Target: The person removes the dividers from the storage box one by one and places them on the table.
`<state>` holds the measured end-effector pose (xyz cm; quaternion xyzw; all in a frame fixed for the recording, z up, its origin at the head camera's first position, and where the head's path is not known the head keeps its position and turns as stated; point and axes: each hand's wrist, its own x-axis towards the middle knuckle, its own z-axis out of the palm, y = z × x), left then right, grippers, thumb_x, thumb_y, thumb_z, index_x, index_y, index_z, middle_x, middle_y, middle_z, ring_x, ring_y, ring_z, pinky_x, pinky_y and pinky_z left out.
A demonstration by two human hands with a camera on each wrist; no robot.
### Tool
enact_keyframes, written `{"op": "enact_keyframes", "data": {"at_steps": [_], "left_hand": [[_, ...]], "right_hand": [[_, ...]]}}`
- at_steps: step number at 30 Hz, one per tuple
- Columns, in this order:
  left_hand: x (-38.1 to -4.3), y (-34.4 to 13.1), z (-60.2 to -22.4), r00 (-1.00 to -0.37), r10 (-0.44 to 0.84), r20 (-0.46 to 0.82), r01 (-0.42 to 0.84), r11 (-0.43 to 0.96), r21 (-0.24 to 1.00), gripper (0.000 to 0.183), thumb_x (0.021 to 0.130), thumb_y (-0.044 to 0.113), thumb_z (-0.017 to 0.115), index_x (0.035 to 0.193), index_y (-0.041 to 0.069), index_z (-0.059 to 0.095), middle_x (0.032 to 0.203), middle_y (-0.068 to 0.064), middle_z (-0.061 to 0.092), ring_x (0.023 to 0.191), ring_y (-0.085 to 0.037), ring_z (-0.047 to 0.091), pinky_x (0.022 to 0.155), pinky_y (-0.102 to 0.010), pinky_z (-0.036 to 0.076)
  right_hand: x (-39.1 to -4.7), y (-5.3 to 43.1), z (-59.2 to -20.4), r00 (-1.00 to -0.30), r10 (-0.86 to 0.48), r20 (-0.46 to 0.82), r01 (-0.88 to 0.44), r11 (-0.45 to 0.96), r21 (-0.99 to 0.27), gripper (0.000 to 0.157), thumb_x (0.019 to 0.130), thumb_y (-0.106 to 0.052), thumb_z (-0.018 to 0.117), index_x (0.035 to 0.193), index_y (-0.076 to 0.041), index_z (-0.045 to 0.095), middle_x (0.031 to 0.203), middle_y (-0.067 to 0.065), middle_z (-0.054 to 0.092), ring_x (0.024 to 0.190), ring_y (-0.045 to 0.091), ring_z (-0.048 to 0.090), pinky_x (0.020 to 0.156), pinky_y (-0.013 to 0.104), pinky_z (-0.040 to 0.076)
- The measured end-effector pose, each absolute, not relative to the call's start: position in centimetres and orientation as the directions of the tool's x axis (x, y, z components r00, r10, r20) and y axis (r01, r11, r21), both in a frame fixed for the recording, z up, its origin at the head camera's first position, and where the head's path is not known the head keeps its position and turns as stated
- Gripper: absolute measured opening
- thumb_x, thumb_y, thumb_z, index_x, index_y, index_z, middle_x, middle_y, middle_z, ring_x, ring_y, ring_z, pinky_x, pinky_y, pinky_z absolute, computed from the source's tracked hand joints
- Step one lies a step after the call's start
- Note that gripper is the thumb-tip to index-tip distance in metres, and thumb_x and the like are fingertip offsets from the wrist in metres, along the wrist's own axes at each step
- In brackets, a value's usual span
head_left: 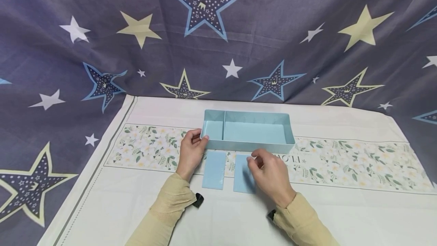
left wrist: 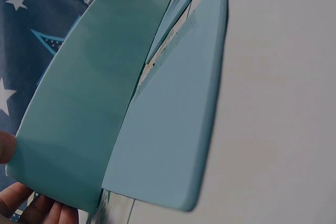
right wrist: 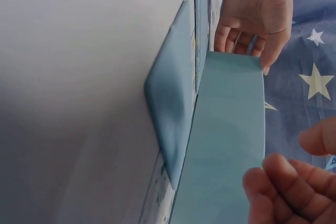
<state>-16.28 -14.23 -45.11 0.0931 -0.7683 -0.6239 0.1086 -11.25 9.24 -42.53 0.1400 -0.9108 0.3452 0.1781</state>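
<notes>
A light blue open-topped storage box [head_left: 250, 146] with one divider [head_left: 224, 125] stands lengthwise on the table. My left hand [head_left: 191, 155] holds its left front corner, thumb at the rim and fingers along the end wall. Two flat light blue panels lie in front of the box: a narrower left panel [head_left: 214, 171] and a right panel [head_left: 241, 175], partly covered by my other hand. That right hand [head_left: 271, 174] hovers over the right panel near the box's front, fingers loosely bent. The right wrist view shows a gap between its thumb [right wrist: 321, 136] and fingers, with nothing held.
The white tablecloth [head_left: 129, 204] has a floral printed band [head_left: 146, 149] running under the box and panels. Behind the table hangs a dark curtain [head_left: 211, 54] with stars. Black straps [head_left: 198, 200] show at both wrists.
</notes>
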Motion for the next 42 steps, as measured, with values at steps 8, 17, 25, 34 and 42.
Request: {"op": "enact_keyframes", "data": {"at_steps": [8, 17, 25, 34, 42], "left_hand": [[-16.3, -14.3, -45.2, -0.959, -0.278, 0.049, -0.008, 0.201, 0.980, 0.039, 0.090, 0.011, 0.065, 0.123, -0.006, 0.054, 0.119, -0.024, 0.056, 0.106, -0.030, 0.058, 0.093, -0.038, 0.051], [-16.3, -14.3, -45.3, -0.961, -0.272, 0.044, -0.008, 0.187, 0.982, 0.039, 0.090, 0.012, 0.066, 0.122, -0.006, 0.054, 0.119, -0.024, 0.056, 0.106, -0.030, 0.058, 0.093, -0.038, 0.051], [-16.3, -14.2, -45.4, -0.960, -0.274, 0.055, 0.000, 0.198, 0.980, 0.039, 0.090, 0.012, 0.065, 0.123, -0.007, 0.053, 0.118, -0.025, 0.056, 0.106, -0.030, 0.059, 0.092, -0.038, 0.052], [-16.3, -14.1, -45.2, -0.959, -0.278, 0.050, -0.004, 0.193, 0.981, 0.040, 0.089, 0.012, 0.065, 0.122, -0.007, 0.054, 0.118, -0.025, 0.056, 0.105, -0.029, 0.059, 0.091, -0.037, 0.052], [-16.2, -14.1, -45.2, -0.958, -0.282, 0.057, -0.001, 0.200, 0.980, 0.039, 0.090, 0.012, 0.066, 0.122, -0.006, 0.054, 0.117, -0.025, 0.057, 0.104, -0.029, 0.060, 0.091, -0.038, 0.052]], "right_hand": [[-11.7, 8.8, -42.3, -0.873, -0.144, 0.467, -0.411, 0.734, -0.541, 0.008, 0.082, -0.016, 0.070, 0.086, -0.010, 0.069, 0.071, -0.004, 0.064, 0.070, 0.018, 0.060, 0.067, 0.036, 0.049], [-12.2, 8.4, -42.2, -0.853, -0.161, 0.497, -0.443, 0.728, -0.524, 0.012, 0.083, -0.017, 0.070, 0.091, -0.009, 0.068, 0.085, 0.003, 0.067, 0.084, 0.022, 0.062, 0.078, 0.040, 0.048], [-12.6, 7.9, -41.8, -0.828, -0.165, 0.535, -0.473, 0.717, -0.512, 0.014, 0.082, -0.017, 0.070, 0.093, -0.009, 0.068, 0.092, 0.004, 0.065, 0.090, 0.024, 0.059, 0.083, 0.040, 0.044], [-13.7, 7.3, -41.8, -0.815, -0.173, 0.554, -0.492, 0.711, -0.502, 0.019, 0.082, -0.020, 0.068, 0.098, -0.008, 0.067, 0.098, 0.006, 0.066, 0.095, 0.026, 0.059, 0.088, 0.044, 0.045], [-14.4, 6.6, -41.3, -0.827, -0.178, 0.533, -0.479, 0.718, -0.504, 0.023, 0.085, -0.020, 0.067, 0.103, -0.007, 0.067, 0.100, 0.008, 0.066, 0.097, 0.028, 0.059, 0.086, 0.046, 0.046]]}}
